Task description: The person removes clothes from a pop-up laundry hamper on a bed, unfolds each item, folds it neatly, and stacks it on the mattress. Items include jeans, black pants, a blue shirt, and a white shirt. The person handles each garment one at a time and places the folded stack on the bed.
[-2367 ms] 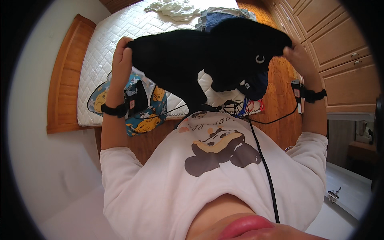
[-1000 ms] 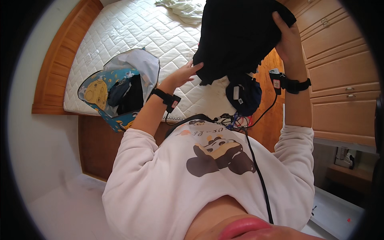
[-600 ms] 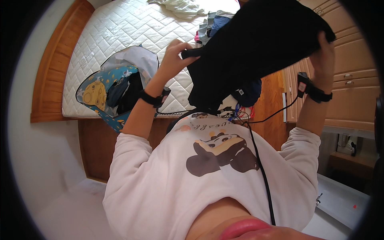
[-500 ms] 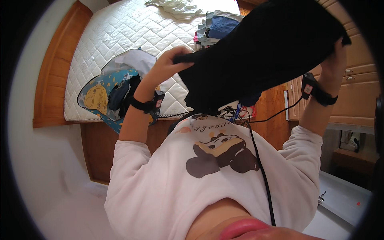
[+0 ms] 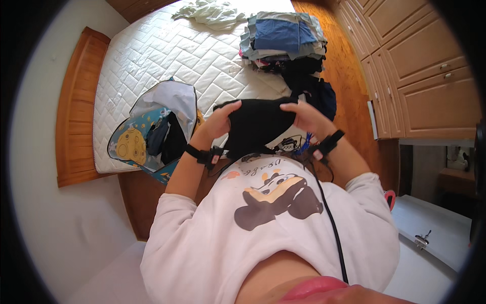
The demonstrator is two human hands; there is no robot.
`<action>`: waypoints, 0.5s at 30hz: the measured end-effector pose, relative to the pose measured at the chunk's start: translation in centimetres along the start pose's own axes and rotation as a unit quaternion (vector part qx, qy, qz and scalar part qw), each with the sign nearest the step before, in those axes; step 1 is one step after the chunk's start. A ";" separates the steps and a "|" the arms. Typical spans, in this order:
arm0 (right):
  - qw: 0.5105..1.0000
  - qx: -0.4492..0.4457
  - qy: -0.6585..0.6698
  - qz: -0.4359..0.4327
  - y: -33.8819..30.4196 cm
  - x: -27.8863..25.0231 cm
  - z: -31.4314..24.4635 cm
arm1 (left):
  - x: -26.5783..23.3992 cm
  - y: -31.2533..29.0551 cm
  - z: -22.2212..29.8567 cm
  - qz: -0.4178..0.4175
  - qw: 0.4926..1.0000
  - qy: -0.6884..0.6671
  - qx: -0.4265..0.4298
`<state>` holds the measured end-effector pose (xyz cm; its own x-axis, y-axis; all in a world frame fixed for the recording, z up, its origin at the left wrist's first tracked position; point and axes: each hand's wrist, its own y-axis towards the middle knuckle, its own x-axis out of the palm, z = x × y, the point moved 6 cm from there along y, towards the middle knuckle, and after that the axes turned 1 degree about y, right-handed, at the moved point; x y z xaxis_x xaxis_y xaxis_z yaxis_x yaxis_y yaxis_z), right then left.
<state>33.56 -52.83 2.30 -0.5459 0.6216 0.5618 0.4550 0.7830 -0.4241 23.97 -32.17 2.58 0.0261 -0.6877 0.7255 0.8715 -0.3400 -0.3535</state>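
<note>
A black garment (image 5: pixel 258 121) hangs between my two hands in front of my chest; its exact kind does not show. My left hand (image 5: pixel 221 120) grips its left side, thumb on top. At the opposite side my right hand (image 5: pixel 309 117) pinches the upper corner, the fingers partly behind the cloth. Dark clothing (image 5: pixel 316 96) lies at the bed's edge beyond my right hand. To the left of my left hand, a teal storage bag (image 5: pixel 121 147) with a yellow cartoon figure lies unzipped on the bed, dark clothes inside it.
A tall pile of folded clothes (image 5: pixel 286 38) stands on the far right of the white mattress (image 5: pixel 207 61). Pale crumpled cloth (image 5: pixel 207 14) lies at the back. Wooden cabinets (image 5: pixel 430 76) line the right. A black cable (image 5: pixel 331 223) runs down my shirt.
Both hands have come down and closer together. The black garment, held high and stretched wide to the right before, is now lower, in front of my chest. The clothes pile is uncovered.
</note>
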 end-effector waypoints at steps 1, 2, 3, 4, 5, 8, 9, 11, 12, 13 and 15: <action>1.000 -0.012 0.021 -0.001 0.0 -0.7 -1.0 | -0.3 0.3 0.8 0.043 0.999 0.011 0.004; 1.000 0.005 -0.008 0.010 0.5 -1.1 -1.6 | -0.6 0.6 1.4 0.093 0.996 0.017 -0.003; 1.000 -0.013 0.013 -0.004 0.4 -1.2 -2.3 | -0.5 0.9 2.4 0.110 0.993 0.040 0.027; 0.998 -0.032 0.039 -0.037 0.4 -1.1 -3.4 | -0.4 1.1 3.4 0.131 0.988 0.046 0.062; 0.998 -0.055 0.020 -0.006 0.5 -1.4 -4.1 | -0.2 1.2 4.2 0.136 0.986 0.059 0.081; 0.991 -0.123 -0.045 0.014 0.1 -1.5 -5.9 | 0.5 1.5 5.8 0.118 0.969 0.176 0.129; 0.987 -0.148 -0.066 0.019 0.0 -1.6 -6.5 | 0.5 1.8 5.8 0.140 0.955 0.228 0.126; 0.976 -0.178 -0.122 0.030 0.1 -2.0 -7.7 | 0.7 2.4 6.0 0.138 0.948 0.236 0.165; 0.968 -0.193 -0.150 0.059 0.4 -2.6 -8.4 | 1.1 3.0 6.2 0.113 0.953 0.203 0.193; 0.957 -0.238 -0.163 0.046 0.5 -2.8 -9.4 | 0.9 3.5 6.3 0.151 0.948 0.192 0.204; 0.930 -0.304 -0.194 0.066 0.7 -3.8 -11.4 | 2.2 4.4 7.3 0.121 0.924 0.206 0.298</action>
<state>43.91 -54.93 7.97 -0.6165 0.7656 0.1836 0.7854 0.6144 0.0750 31.42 -30.48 6.93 0.1732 -0.9253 0.3375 0.9829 0.1842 0.0008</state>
